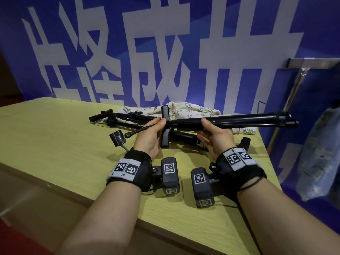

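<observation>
I hold a black folded tripod stand level above the yellow-green table. My left hand grips it at the black clamp bracket near its middle. My right hand grips the black tube just to the right, thumb on top. The stand's leg ends point right, past the table's edge. A thin black flexible arm sticks out left of my left hand. Both wrists wear black bands with square printed markers.
More black stand parts lie at the table's back left, with a small black cylinder nearer me. A leaf-print cloth lies behind. A blue banner with white characters backs the table; a metal rack stands right.
</observation>
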Tool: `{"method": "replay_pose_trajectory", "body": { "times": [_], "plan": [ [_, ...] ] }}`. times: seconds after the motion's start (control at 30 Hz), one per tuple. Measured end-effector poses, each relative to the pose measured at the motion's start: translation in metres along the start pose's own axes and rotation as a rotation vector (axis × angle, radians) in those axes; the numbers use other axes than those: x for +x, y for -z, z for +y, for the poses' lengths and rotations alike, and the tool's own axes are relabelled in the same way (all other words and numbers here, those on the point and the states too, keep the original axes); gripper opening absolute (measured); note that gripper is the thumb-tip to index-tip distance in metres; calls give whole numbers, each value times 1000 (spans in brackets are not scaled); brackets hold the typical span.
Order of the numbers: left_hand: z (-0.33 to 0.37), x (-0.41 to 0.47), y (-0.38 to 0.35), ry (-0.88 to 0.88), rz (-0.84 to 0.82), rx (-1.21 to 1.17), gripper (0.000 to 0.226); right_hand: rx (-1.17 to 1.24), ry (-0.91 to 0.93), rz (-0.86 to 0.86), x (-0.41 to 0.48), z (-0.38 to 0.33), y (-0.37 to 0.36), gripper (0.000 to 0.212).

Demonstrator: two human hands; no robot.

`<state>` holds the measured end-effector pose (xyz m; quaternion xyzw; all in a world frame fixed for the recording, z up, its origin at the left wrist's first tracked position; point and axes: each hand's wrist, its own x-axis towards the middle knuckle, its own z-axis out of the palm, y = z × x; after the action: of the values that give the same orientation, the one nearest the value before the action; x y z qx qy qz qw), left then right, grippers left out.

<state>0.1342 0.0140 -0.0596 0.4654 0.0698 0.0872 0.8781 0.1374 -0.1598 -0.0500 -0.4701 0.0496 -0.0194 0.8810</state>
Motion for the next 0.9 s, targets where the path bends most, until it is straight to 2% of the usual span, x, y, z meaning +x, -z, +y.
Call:
{"method": "replay_pose_trajectory", "body": {
  "times": [0.1,0.3,0.43,0.5,0.63,0.73,0.83,0.9],
  "plan": [
    [-1,-3,-3,99,-55,48,30,41,10,27,1,-1,1,56],
    [-4,-3,-1,181,-134,324,42,96,20,115,3,-5,3,55],
    [-4,-4,-4,289,-241,508,64,112,42,180,6,-6,6,53],
    [0,-4,-8,301,-264,635,68,125,57,190,6,-7,6,56],
    [17,-11,-15,232,-265,904,48,126,75,170,7,-6,6,49],
    [35,-24,-17,147,-272,1083,43,119,79,174,6,-7,6,56],
    [53,-36,-21,-3,-277,1101,31,99,82,149,5,-9,8,60],
    [62,-44,-25,-178,-229,1130,24,93,86,121,3,-11,8,51]
  ]
}}
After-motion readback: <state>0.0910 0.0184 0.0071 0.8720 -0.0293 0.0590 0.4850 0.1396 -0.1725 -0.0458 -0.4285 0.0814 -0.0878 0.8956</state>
